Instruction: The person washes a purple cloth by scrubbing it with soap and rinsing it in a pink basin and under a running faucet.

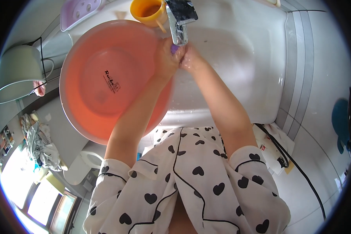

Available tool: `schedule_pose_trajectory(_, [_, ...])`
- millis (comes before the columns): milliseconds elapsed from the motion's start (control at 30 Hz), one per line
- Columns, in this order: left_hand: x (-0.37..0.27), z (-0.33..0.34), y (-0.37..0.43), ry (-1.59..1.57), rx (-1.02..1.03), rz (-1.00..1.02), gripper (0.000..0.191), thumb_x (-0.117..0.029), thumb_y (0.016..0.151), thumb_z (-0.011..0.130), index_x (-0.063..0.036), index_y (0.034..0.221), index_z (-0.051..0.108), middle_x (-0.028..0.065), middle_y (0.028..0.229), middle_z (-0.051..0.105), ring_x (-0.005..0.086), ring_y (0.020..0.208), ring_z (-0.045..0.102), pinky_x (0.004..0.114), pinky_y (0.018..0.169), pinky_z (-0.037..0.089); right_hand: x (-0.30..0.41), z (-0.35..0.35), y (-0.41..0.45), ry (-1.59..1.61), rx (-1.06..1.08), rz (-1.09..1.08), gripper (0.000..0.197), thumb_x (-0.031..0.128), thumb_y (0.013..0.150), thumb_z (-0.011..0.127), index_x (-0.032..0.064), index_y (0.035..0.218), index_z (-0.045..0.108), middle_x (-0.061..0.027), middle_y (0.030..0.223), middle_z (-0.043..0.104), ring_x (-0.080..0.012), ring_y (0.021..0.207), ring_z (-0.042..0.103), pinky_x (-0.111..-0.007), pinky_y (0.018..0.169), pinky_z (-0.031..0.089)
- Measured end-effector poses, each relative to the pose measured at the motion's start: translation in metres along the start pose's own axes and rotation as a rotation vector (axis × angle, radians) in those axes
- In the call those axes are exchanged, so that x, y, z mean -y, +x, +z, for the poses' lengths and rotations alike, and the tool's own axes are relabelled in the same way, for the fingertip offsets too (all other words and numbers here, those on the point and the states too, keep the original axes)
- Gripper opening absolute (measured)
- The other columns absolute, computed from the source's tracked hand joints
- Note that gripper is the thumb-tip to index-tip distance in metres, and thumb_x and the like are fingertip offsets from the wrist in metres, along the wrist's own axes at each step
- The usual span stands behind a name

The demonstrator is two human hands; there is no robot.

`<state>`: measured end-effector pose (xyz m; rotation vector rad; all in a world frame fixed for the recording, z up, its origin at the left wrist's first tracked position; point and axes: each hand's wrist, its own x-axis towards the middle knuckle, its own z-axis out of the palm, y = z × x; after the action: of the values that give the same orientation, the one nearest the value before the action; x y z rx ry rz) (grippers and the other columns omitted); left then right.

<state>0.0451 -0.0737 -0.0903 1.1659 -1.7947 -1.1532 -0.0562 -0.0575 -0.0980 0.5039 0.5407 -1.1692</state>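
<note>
Under the metal faucet (180, 32) both of my hands are close together over the white sink (222, 87). My left hand (168, 58) is curled around a small purple thing (174, 49), of which only a part shows. My right hand (190, 57), wet and with what looks like suds on it, touches the left one; its fingers are largely hidden, so its grip is unclear. A large orange-red plastic basin (105, 117) lies beneath my left forearm, with no contents visible. Behind the hands, beside the faucet, stands a yellow cup (149, 14) with a brownish inside.
A lilac soap dish (80, 13) lies on the ledge at upper left. On the far left, a pale bucket (20, 70) hangs near a black wire rack. Black cables (292, 159) run down at the right, and a blue item (340, 121) hangs on the tiled wall.
</note>
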Motion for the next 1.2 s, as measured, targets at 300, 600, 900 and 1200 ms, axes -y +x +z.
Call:
schedule_pose_trajectory(300, [-0.022, 0.011, 0.003, -0.403, -0.143, -0.594, 0.032, -0.03, 0.089, 0.052, -0.0015, 0.096, 0.064, 0.0071, 0.074, 0.062, 0.0159, 0.063, 0.058, 0.03, 0.059, 0.046, -0.001, 0.024, -0.021, -0.861, -0.328, -0.465, 0.03, 0.028, 0.091, 0.049, 0.0013, 0.102, 0.058, -0.0067, 0.089, 0.061, -0.0153, 0.079, 0.059, -0.033, 0.065, 0.049])
schedule_pose_trajectory(600, [-0.016, 0.006, -0.011, -0.3, 0.044, -0.338, 0.025, -0.017, 0.083, 0.067, -0.0004, 0.099, 0.058, 0.005, 0.078, 0.059, 0.0129, 0.069, 0.053, 0.027, 0.065, 0.045, 0.034, -0.036, -0.075, -1.262, -0.558, -0.739, 0.044, 0.035, 0.098, 0.038, 0.0086, 0.132, 0.041, -0.0116, 0.125, 0.05, -0.0236, 0.11, 0.052, -0.035, 0.089, 0.044])
schedule_pose_trajectory(900, [-0.011, -0.008, -0.024, 0.275, 0.325, 0.145, 0.04, -0.01, 0.064, 0.078, -0.001, 0.097, 0.059, 0.0151, 0.089, 0.06, 0.0292, 0.081, 0.059, 0.036, 0.074, 0.047, 0.03, 0.007, -0.129, -1.171, -0.553, -0.851, 0.043, 0.033, 0.098, 0.043, 0.0053, 0.132, 0.044, -0.0077, 0.125, 0.054, -0.0221, 0.112, 0.053, -0.034, 0.094, 0.042])
schedule_pose_trajectory(1200, [-0.065, -0.036, -0.043, 0.116, 0.351, -0.287, 0.038, -0.015, 0.074, 0.068, -0.0011, 0.109, 0.059, 0.0205, 0.112, 0.057, 0.0319, 0.106, 0.054, 0.036, 0.085, 0.047, -0.023, -0.01, -0.117, -0.572, -0.353, -0.545, 0.034, 0.013, 0.095, 0.045, 0.0045, 0.128, 0.044, -0.0056, 0.113, 0.058, -0.0161, 0.099, 0.057, -0.031, 0.086, 0.046])
